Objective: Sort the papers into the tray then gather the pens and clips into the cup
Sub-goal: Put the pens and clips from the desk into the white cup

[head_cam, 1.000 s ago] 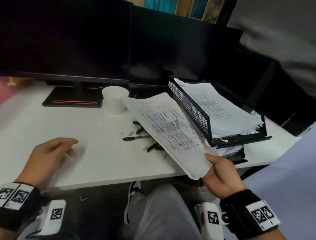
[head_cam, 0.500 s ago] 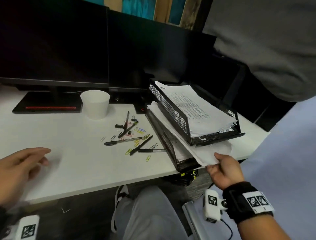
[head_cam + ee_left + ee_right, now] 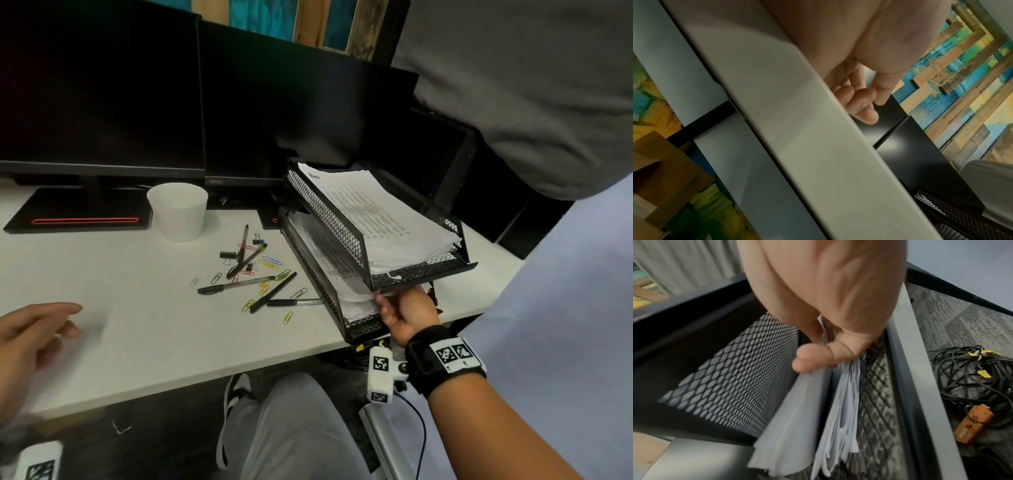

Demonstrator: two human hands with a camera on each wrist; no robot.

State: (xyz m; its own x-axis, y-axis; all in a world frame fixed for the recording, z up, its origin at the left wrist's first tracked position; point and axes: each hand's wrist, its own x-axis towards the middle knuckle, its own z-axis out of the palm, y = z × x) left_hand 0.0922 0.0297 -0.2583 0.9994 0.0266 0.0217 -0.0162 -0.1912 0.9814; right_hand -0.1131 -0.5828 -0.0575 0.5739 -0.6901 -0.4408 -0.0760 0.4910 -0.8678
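A black mesh two-tier tray (image 3: pixel 329 219) stands at the desk's right end. Its upper tier holds a paper stack (image 3: pixel 373 212). My right hand (image 3: pixel 399 310) pinches a sheaf of papers (image 3: pixel 789 426) between thumb and fingers inside the lower tier (image 3: pixel 363 327), above more sheets (image 3: pixel 840 426). Several pens (image 3: pixel 236 284) and coloured paper clips (image 3: pixel 270 262) lie scattered left of the tray. A white paper cup (image 3: pixel 177 210) stands behind them. My left hand (image 3: pixel 30 332) hovers over the desk's near left, fingers relaxed (image 3: pixel 861 104), holding nothing.
Two dark monitors (image 3: pixel 102 89) stand along the back of the white desk (image 3: pixel 137 329). Black binder clips (image 3: pixel 226 255) lie among the pens. A coil of black cables (image 3: pixel 970 378) lies on the floor under the tray end. A person in grey stands at the right (image 3: pixel 534 85).
My right hand has carried the sheaf from above the desk to the right and slid it into the tray's lower tier, uncovering the pens and clips. My left hand drifted left.
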